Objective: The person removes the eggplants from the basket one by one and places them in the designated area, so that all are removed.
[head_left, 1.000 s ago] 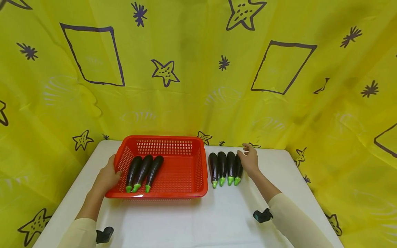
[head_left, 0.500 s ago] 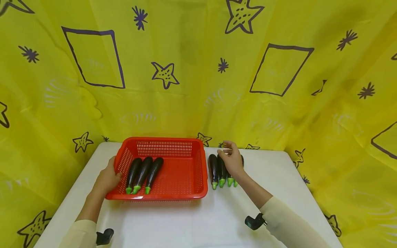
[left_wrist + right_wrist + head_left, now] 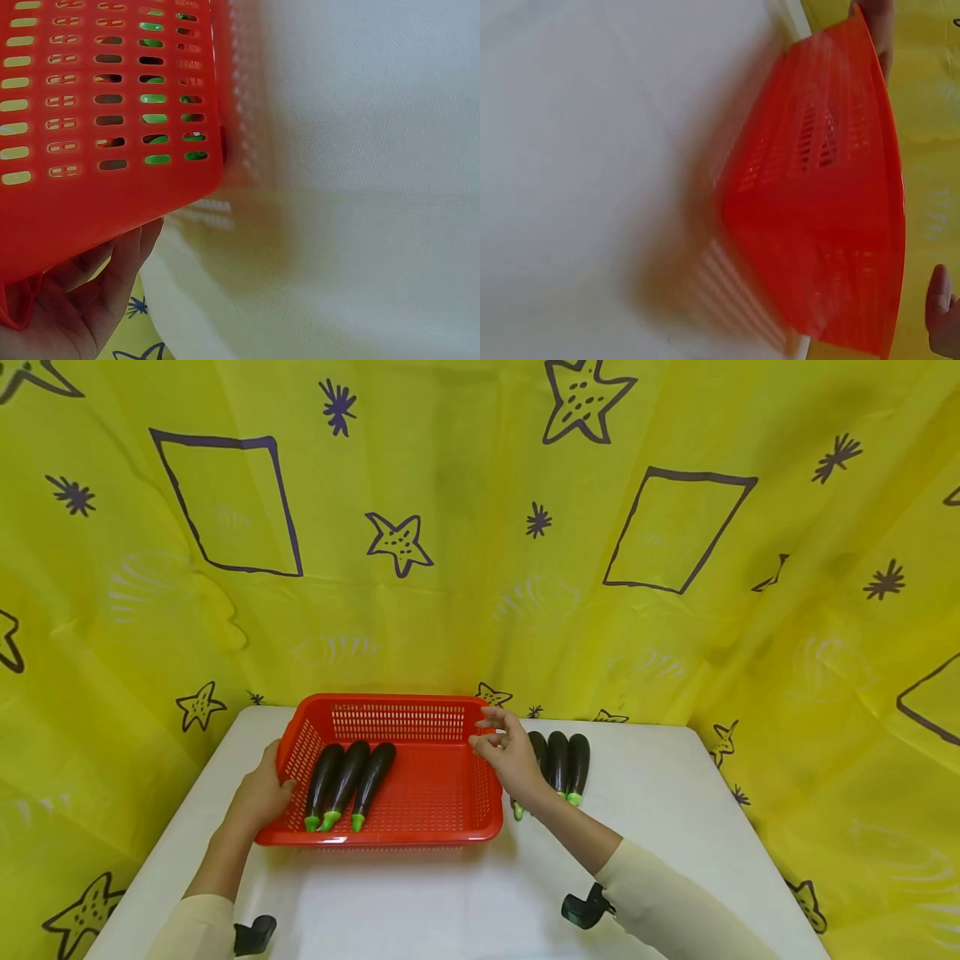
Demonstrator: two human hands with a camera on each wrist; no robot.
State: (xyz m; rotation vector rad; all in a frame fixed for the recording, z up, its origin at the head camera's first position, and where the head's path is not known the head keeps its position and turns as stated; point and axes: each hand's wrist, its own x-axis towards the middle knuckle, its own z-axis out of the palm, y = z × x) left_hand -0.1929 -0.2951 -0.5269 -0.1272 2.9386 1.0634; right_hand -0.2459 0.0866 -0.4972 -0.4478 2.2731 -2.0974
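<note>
A red plastic basket (image 3: 378, 837) sits on a white table (image 3: 660, 793) and holds three dark eggplants (image 3: 345, 781) with green stems, lying side by side at its left. My left hand (image 3: 262, 793) holds the basket's left rim; in the left wrist view its fingers (image 3: 82, 300) lie against the basket's wall (image 3: 97, 97). My right hand (image 3: 506, 752) hovers with spread fingers over the basket's right rim and holds nothing. Right of the basket, a row of eggplants (image 3: 558, 760) lies on the table. The leftmost one is mostly hidden under my wrist.
A yellow curtain (image 3: 450, 527) with drawn stars and squares closes in the table at the back and both sides. In the right wrist view the basket (image 3: 817, 202) fills the right half, with bare table (image 3: 592, 150) to its left.
My right hand has moved left, from the right end of the eggplant row across it to the basket's right rim. The left hand, the basket and the eggplants have stayed put.
</note>
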